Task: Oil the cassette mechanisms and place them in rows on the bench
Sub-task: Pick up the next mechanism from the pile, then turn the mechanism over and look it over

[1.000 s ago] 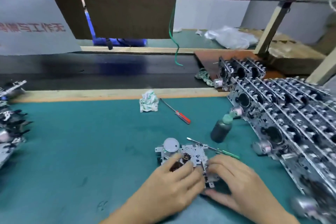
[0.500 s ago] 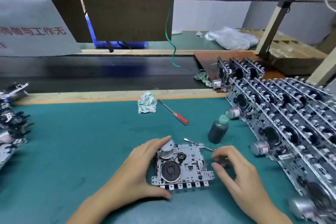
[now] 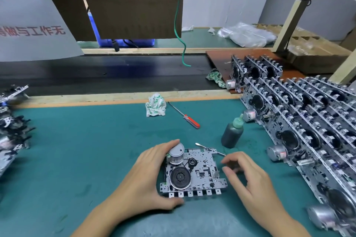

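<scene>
Lying flat on the teal bench mat (image 3: pixel 77 150) is a silver metal cassette mechanism (image 3: pixel 192 173) with a black flywheel and grey cylindrical motor, gripped by the left hand (image 3: pixel 142 181), thumb at its near edge, fingers over the motor. Just right of it, the right hand (image 3: pixel 248 177) is being held with fingers loosely curled, apart, above a thin metal tool (image 3: pixel 210 149). A dark oil bottle (image 3: pixel 232 133) is standing beyond, rows of finished mechanisms (image 3: pixel 308 121) farther right.
</scene>
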`<state>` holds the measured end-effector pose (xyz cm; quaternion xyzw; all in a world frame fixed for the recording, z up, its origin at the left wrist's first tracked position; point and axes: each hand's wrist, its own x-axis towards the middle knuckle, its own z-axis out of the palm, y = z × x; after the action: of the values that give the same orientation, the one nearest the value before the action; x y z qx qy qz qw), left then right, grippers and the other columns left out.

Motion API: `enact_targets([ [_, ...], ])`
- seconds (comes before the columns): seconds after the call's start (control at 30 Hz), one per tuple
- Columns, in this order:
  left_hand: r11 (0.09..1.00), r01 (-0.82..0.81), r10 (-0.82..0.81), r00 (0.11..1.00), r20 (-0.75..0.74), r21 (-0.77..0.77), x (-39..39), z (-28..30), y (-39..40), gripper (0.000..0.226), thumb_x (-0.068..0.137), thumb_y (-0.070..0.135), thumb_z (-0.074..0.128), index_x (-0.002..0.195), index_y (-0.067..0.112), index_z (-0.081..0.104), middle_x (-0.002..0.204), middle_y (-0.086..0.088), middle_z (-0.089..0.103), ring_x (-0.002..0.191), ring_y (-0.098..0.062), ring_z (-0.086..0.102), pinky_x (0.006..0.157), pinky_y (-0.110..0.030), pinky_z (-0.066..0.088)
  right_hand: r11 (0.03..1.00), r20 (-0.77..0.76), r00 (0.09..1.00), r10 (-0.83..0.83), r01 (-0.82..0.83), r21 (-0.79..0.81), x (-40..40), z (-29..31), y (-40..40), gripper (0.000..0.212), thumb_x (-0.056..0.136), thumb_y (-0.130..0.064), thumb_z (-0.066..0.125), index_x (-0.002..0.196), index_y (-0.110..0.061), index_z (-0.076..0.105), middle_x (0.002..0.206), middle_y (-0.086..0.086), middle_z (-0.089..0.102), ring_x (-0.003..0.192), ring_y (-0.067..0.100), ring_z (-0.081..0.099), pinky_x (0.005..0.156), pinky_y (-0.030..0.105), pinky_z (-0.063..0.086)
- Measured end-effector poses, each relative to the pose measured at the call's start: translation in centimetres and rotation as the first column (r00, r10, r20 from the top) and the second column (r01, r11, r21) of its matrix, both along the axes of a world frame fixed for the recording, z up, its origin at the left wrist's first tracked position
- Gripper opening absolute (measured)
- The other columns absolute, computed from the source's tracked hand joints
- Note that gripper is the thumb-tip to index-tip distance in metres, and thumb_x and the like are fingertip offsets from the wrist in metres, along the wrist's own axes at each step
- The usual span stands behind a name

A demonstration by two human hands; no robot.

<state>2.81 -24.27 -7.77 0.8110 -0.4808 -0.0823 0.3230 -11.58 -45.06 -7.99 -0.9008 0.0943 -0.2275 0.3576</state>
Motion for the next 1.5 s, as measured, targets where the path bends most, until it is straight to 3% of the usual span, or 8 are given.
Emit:
enact_targets([
  [0.27,1.000,0.021,-0.022,0.994,-0.102,-0.011,0.3,-0.3,0.5,0.106,0.050,0.068,0.079,0.131,0.066,0.011,0.133,0.051,0.016,0.128,0.019,0.020,0.100,0.001,0.016,0.993,-0.076,0.991,0.109,-0.112,-0.042,0.4,1.4,0.1,0.043,0.079,-0.057,0.056,0.116,-0.036,0.050,0.123,-0.023,0.048,0.118,0.002,0.046,0.097,0.014,0.034],
  [0.43,0.998,0.056,-0.056,0.992,-0.115,-0.005,0.2,-0.6,0.5,0.121,0.046,0.069,0.081,0.135,0.066,-0.002,0.136,0.048,0.013,0.132,0.014,0.020,0.107,-0.007,0.017,0.868,-0.468,0.850,0.240,-0.404,-0.289,3.0,3.3,0.2,0.107,0.059,-0.076,0.063,0.137,-0.053,-0.006,0.138,-0.039,0.007,0.130,-0.018,0.005,0.106,0.003,0.003],
  [0.77,0.993,-0.056,0.018,0.945,-0.326,-0.106,-0.2,-1.4,0.7,0.133,0.047,0.058,0.085,0.142,0.054,-0.008,0.146,0.032,0.020,0.135,0.011,0.025,0.109,-0.013,0.024,0.612,-0.554,0.827,0.094,-0.487,-0.623,6.3,5.1,0.7,0.093,0.052,-0.074,0.066,0.123,-0.018,0.048,0.114,-0.004,0.060,0.098,0.021,0.059,0.084,0.033,0.045],
  [0.9,0.947,-0.076,-0.193,0.643,-0.741,-0.313,0.5,0.4,0.4,0.104,0.049,0.050,0.081,0.138,0.027,0.031,0.144,0.003,0.046,0.127,0.002,0.045,0.103,-0.014,0.035,0.902,-0.470,0.802,0.369,-0.432,-0.028,5.1,6.4,0.8,0.081,0.048,-0.062,0.074,0.115,-0.019,0.060,0.108,-0.009,0.069,0.100,0.009,0.064,0.088,0.028,0.049],
  [0.97,0.920,-0.053,-0.331,0.427,-0.842,-0.389,0.2,1.1,0.0,0.107,0.055,0.071,0.074,0.134,0.006,0.043,0.136,-0.014,0.054,0.125,-0.024,0.052,0.099,-0.029,0.044,0.735,-0.260,0.720,0.643,-0.485,0.475,4.3,6.5,2.1,0.061,0.052,-0.045,0.079,0.106,-0.020,0.063,0.101,-0.015,0.070,0.094,-0.002,0.064,0.084,0.017,0.050],
  [1.17,0.838,-0.154,-0.538,-0.071,-0.840,-0.524,-1.2,1.7,-1.6,0.113,0.057,0.090,0.051,0.139,0.013,0.047,0.147,-0.011,0.042,0.134,-0.044,-0.009,0.106,-0.046,0.026,0.364,0.140,0.661,0.737,-0.563,0.742,3.8,4.9,7.2,0.041,0.086,-0.059,0.050,0.116,-0.031,0.056,0.119,-0.009,0.051,0.107,-0.018,0.048,0.097,0.008,0.034],
  [1.33,0.706,-0.268,-0.708,-0.241,-0.664,-0.655,-0.8,1.7,-1.2,0.107,0.078,0.079,0.039,0.147,-0.002,0.023,0.147,-0.024,0.036,0.139,-0.035,0.028,0.117,-0.050,0.008,0.751,-0.055,0.849,0.526,-0.433,0.498,4.0,3.5,5.3,0.074,0.078,-0.074,0.047,0.077,-0.002,0.067,0.079,0.011,0.061,0.080,0.003,0.047,0.077,0.029,0.039],
  [1.5,0.779,-0.406,-0.588,-0.209,-0.781,-0.478,1.0,0.1,-0.5,0.101,0.075,0.083,0.039,0.136,0.002,0.048,0.140,-0.024,0.046,0.128,-0.040,0.046,0.109,-0.051,0.034,0.987,-0.143,0.989,-0.044,0.021,-0.160,5.2,3.3,2.0,0.033,0.092,-0.046,0.048,0.098,-0.020,0.066,0.091,-0.009,0.065,0.087,0.010,0.058,0.079,0.035,0.046],
])
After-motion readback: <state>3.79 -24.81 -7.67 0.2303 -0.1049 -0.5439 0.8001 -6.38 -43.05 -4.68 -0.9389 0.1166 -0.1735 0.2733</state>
